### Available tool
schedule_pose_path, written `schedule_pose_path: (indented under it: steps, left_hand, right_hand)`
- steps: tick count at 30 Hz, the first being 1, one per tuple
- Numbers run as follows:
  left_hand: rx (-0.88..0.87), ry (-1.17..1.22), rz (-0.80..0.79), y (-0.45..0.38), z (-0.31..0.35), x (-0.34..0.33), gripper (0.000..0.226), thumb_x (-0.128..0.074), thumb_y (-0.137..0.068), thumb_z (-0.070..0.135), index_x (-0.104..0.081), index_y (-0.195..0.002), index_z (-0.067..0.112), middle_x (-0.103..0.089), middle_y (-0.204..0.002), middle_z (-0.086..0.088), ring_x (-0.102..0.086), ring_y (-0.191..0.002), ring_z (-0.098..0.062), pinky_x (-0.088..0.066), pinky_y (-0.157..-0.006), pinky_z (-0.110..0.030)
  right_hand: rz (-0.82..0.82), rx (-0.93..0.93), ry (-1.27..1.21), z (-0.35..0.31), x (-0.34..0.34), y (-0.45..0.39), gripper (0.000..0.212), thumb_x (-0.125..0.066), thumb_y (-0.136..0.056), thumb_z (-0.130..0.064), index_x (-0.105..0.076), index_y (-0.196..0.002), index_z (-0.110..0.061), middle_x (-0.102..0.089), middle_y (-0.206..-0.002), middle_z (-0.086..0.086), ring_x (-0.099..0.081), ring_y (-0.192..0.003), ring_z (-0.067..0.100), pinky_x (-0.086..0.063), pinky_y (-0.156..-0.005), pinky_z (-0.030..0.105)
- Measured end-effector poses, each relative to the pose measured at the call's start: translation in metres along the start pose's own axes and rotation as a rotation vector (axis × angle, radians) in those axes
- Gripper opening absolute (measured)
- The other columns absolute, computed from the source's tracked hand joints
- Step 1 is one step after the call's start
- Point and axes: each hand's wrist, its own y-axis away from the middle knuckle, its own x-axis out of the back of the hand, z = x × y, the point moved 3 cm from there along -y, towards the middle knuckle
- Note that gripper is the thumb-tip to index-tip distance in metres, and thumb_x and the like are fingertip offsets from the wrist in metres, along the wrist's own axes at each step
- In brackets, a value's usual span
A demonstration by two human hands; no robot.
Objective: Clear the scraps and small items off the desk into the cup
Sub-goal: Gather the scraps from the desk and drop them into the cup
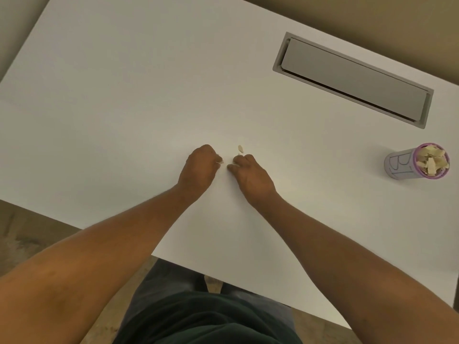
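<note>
L hand (198,167) & R hand (244,170) close together, fingers curled, prob. pinching, forearms outstretched.

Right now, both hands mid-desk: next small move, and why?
Probably the right hand pinches up the small beige paper scrap lying just beyond its fingertips; the left hand already grips scraps, and the purple-rimmed grey cup stands far right.

Warm, dim, even indoor light covers the white desk (124,95), brightest near its middle and greying toward its far left corner and right edge. Shadows are soft: a faint one lies left of the cup (417,161), and pale ones lie under the forearms. There is no glare. Wide-angle distortion bows the desk's edges. Detail is slightly soft throughout, and the small scraps (240,148) blur.
</note>
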Motion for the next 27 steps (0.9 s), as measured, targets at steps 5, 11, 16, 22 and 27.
schedule_pose_path:
  steps: [5, 11, 16, 22, 27]
  left_hand:
    - [0.293, 0.239, -0.004, -0.007, -0.005, 0.007, 0.012, -0.082, -0.084, 0.011, -0.084, -0.095, 0.014, -0.08, -0.101, -0.001, -0.071, -0.091, -0.016, -0.051, -0.083, -0.023]
    - [0.571, 0.695, 0.029, -0.006, -0.005, 0.02, 0.016, -0.09, -0.074, 0.011, -0.085, -0.088, 0.016, -0.082, -0.091, 0.0, -0.077, -0.086, -0.012, -0.057, -0.079, -0.02]
    - [0.585, 1.065, 0.032, -0.008, 0.013, 0.027, 0.018, -0.083, -0.079, -0.007, -0.079, -0.095, -0.001, -0.081, -0.095, -0.015, -0.078, -0.099, -0.029, -0.062, -0.092, -0.032]
    - [0.518, 1.186, -0.039, -0.017, 0.076, 0.021, 0.024, -0.081, -0.082, -0.006, -0.074, -0.104, -0.009, -0.081, -0.094, -0.016, -0.079, -0.097, -0.025, -0.062, -0.093, -0.03]
    - [0.414, 1.228, -0.157, -0.033, 0.161, -0.005, 0.026, -0.082, -0.082, -0.003, -0.074, -0.106, -0.009, -0.08, -0.102, -0.02, -0.077, -0.104, -0.027, -0.06, -0.097, -0.031]
  right_hand:
    - [-0.038, -0.089, -0.103, 0.014, 0.0, -0.014, 0.019, -0.059, -0.089, -0.003, -0.073, -0.093, -0.014, -0.067, -0.091, 0.004, -0.06, -0.089, 0.025, -0.052, -0.07, 0.034]
    - [0.272, -0.845, -1.18, 0.048, 0.024, 0.007, 0.019, -0.078, -0.083, -0.006, -0.081, -0.1, -0.013, -0.078, -0.084, 0.001, -0.074, -0.07, 0.014, -0.063, -0.077, 0.029]
    - [0.326, -0.922, -1.848, 0.068, 0.048, 0.037, 0.033, -0.076, -0.084, 0.007, -0.07, -0.116, 0.004, -0.073, -0.102, 0.013, -0.073, -0.088, 0.02, -0.06, -0.093, 0.034]
    - [0.418, -0.886, -2.063, 0.097, 0.081, 0.079, 0.037, -0.072, -0.087, 0.008, -0.066, -0.123, 0.003, -0.071, -0.109, 0.015, -0.072, -0.097, 0.024, -0.06, -0.091, 0.031]
    - [0.574, -0.881, -2.075, 0.131, 0.112, 0.127, 0.043, -0.075, -0.085, 0.007, -0.06, -0.125, 0.002, -0.074, -0.107, 0.018, -0.073, -0.096, 0.028, -0.06, -0.092, 0.034]
